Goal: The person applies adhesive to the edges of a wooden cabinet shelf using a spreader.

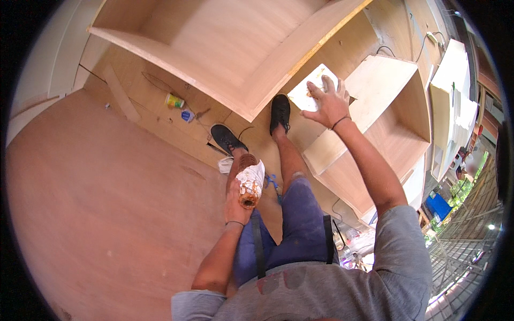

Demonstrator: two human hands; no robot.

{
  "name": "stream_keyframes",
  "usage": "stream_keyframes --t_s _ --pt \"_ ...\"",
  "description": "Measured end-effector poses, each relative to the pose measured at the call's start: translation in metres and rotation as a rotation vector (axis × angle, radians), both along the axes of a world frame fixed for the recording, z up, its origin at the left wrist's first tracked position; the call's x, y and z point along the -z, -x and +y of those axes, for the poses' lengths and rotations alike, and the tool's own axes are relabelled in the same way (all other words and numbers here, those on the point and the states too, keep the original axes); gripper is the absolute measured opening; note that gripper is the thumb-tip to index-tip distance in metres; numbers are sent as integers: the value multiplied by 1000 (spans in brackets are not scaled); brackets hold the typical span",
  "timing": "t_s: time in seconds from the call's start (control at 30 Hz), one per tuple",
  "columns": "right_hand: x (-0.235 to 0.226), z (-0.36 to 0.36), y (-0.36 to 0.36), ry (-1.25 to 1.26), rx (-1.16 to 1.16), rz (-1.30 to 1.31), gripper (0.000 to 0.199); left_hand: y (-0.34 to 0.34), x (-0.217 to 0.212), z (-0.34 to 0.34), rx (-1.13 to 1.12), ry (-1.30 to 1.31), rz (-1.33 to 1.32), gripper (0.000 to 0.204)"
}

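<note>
In my left hand [235, 202] is a brown, ribbed, bottle-like container [250, 182], its middle covered by a torn white wrapper. Amber-brown smears mark the wrapper and the round opening, which points up toward me. The fingers close around its side and are partly hidden. My right hand [327, 103] is stretched out ahead to the right, fingers spread, over a white square piece [304, 97] with brownish smears. Whether the fingertips touch that piece, I cannot tell. Beside it, an open wooden box [342, 142] lies to the right.
A large wooden cabinet carcass [214, 53] stands ahead. At the left lies a broad reddish-brown panel [107, 214]. A yellow-green cup [174, 100], a blue-and-white scrap [187, 116] and a wood strip [121, 93] lie on the floor. White boards [452, 107] are stacked at the right.
</note>
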State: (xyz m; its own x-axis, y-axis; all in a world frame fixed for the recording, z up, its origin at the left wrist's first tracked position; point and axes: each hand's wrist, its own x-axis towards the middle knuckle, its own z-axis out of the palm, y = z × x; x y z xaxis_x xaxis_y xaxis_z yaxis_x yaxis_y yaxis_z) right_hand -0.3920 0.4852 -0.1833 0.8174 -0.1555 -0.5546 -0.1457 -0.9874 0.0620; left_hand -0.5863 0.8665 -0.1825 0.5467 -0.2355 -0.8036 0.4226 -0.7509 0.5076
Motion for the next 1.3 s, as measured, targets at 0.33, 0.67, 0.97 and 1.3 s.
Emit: stream_keyframes --t_s 0.33,0.67,0.97,1.3 --pt "44 46 21 -164 -37 -370 92 4 5 3 -26 35 -73 89" --pt "8 49 10 -28 -53 -181 87 4 7 2 -72 54 -118 89" --pt "4 51 -9 61 -77 -34 88 2 -1 1 -63 31 -122 89" --pt "18 82 37 -122 -21 -249 93 3 1 1 -24 14 -111 89"
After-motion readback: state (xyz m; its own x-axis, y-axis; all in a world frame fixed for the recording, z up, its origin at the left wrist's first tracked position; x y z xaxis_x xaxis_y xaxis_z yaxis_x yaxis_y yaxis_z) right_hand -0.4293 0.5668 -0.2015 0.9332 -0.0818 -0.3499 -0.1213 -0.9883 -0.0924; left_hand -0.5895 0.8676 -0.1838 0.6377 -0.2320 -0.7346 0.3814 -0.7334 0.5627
